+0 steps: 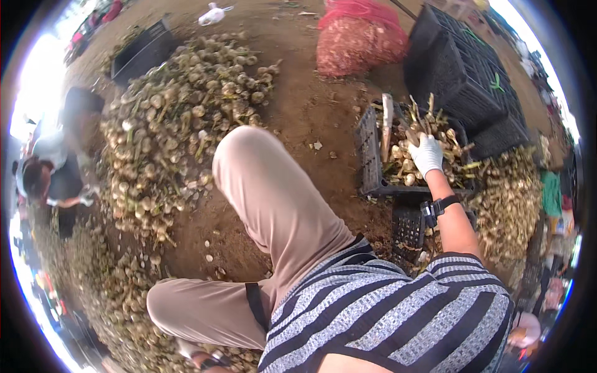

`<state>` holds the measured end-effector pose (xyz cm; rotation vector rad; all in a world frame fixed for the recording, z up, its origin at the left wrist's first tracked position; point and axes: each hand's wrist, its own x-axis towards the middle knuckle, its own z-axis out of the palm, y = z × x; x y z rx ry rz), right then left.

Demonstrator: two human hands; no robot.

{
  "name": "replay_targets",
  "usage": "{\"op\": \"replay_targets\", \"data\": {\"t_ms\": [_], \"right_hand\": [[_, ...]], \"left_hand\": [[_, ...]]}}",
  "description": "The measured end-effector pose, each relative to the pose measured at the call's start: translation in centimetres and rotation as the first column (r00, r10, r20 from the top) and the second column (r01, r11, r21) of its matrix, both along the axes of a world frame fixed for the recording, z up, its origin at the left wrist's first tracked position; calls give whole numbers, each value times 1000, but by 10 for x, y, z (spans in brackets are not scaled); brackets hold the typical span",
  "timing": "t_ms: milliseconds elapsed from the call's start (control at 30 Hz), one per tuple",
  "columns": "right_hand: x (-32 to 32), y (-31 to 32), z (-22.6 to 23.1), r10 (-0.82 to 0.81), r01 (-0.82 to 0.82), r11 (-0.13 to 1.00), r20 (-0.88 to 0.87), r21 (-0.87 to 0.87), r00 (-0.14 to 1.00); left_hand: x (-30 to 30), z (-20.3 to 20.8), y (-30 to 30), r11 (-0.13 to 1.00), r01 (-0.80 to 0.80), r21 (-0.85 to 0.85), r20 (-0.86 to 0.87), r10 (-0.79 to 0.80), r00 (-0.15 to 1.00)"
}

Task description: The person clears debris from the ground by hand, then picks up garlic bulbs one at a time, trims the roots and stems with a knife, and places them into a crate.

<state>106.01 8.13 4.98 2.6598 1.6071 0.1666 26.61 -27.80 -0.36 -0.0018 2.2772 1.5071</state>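
My right hand (426,155), in a white glove, reaches into a black plastic crate (371,180). Its fingers are closed around garlic (426,127) with dry stalks that point away from me. More loose garlic bulbs (409,179) fill the crate around the hand. A long, pale, wood-like piece (387,118) stands against the crate's left side; I cannot make out its kind. My left hand (188,349), gloved too, is low down beside my bent leg, by the garlic heap (134,326). The leg partly covers it, and its fingers are hidden and blurred.
A large garlic pile (186,112) spreads ahead on the left, with a black crate (144,53) behind it. A person (56,168) sits at its left edge. Stacked black crates (460,74) and a pink mesh sack (360,40) stand far right. More garlic (510,205) lies right.
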Motion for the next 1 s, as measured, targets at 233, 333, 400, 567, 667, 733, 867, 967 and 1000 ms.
{"op": "replay_targets", "data": {"t_ms": [233, 333, 400, 567, 667, 733, 867, 967, 1000], "right_hand": [[2, -7, -3, -34, 34, 999, -38, 3, 999], [17, -6, -5, -37, 40, 998, 66, -52, 997], [42, -2, -12, -5, 4, 1000, -28, -28, 1000], [98, -4, 39, 38, 38, 942, -220, 332, 975], [63, 38, 113, 165, 231, 875, -713, 424, 682], [60, 62, 171, 365, 256, 720, -665, 645, 651], [-46, 102, 193, 570, 193, 769, -791, 609, 223], [-178, 118, 149, 364, -30, 927, -918, 373, -158], [-196, 102, 144, 312, -58, 945, -941, 321, -131]], "left_hand": [[-9, 126, 79, 990, 140, 20, -285, -128, 950], [-2, 133, 96, 980, 42, 195, -176, -8, 984], [-17, 119, 95, 979, 137, 148, -229, -101, 968], [-30, 21, 104, 995, 94, 26, -35, -93, 995], [-24, -6, 69, 996, 73, 59, -34, -71, 997], [-46, -55, 82, 969, 238, 59, -102, -232, 967], [-54, -131, 95, 921, 297, -252, -179, -346, 921], [-33, -183, 59, 909, 190, -371, -257, -297, 919], [23, -179, 121, 928, 211, -307, -147, -265, 953]]}}
